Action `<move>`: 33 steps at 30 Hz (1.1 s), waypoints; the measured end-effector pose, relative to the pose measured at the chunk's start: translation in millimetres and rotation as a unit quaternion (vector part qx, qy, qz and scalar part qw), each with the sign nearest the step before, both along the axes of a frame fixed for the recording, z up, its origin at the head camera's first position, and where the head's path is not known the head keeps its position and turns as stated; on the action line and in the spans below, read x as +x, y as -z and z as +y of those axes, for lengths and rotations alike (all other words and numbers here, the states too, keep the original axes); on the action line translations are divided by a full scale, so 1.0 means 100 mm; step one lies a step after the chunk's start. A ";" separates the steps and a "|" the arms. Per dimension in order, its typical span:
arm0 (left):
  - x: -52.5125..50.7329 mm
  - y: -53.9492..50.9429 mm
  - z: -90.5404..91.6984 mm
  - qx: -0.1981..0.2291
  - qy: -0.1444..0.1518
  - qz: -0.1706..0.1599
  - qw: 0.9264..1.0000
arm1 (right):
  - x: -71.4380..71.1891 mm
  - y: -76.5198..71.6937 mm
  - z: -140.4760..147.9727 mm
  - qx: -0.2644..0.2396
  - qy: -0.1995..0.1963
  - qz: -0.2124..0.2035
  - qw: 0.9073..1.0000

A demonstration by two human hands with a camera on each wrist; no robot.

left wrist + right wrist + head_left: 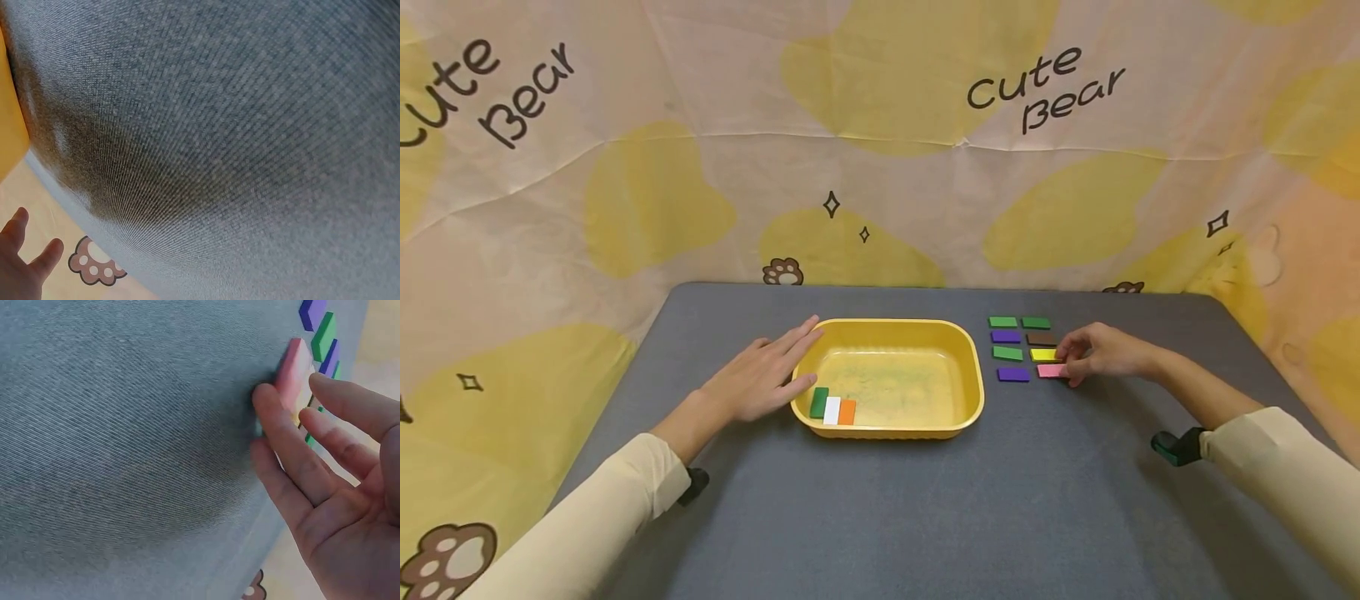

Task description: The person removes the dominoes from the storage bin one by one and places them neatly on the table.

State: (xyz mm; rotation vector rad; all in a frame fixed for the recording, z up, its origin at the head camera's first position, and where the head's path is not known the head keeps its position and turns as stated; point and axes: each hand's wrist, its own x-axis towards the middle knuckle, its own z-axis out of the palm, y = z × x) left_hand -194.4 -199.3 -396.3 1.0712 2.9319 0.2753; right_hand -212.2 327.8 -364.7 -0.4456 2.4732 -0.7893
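My left hand [767, 375], fingers spread and mostly straight, lies at the left rim of a yellow tray [891, 432]. Inside the tray's near left corner, a dark green tile [818, 403], a white tile [832, 410] and an orange tile [847, 412] stand side by side. Over on the right, my right hand [1101, 354] has its fingertips at the right ends of a pink tile [1051, 371] and a yellow tile [1042, 355]. In the right wrist view its loosely bent fingers surround the pink tile [292, 375], which lies flat on the table, not visibly pinched.
Beside these lie a brown tile [1041, 339], a dark green tile [1036, 322], two lighter green tiles [1007, 354] and two purple tiles [1013, 375], in two columns right of the tray. A printed cloth [880, 100] hangs behind the grey table [880, 517].
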 end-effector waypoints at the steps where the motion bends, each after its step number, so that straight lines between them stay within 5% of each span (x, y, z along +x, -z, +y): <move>1: 0.00 0.00 0.00 0.000 0.000 0.000 1.000 | 0.00 -0.02 0.00 0.004 0.001 0.001 1.000; 11: 0.00 0.00 0.00 0.003 -0.003 -0.005 1.000 | -0.09 -0.28 -0.18 0.013 -0.012 0.035 0.999; 22: -0.01 -0.01 0.01 0.002 0.001 -0.001 1.000 | -0.21 -0.61 -0.80 0.027 -0.085 0.038 0.995; 33: -0.01 0.00 0.00 0.006 0.010 0.010 1.000 | -0.32 -0.73 -1.38 0.040 -0.162 0.071 0.983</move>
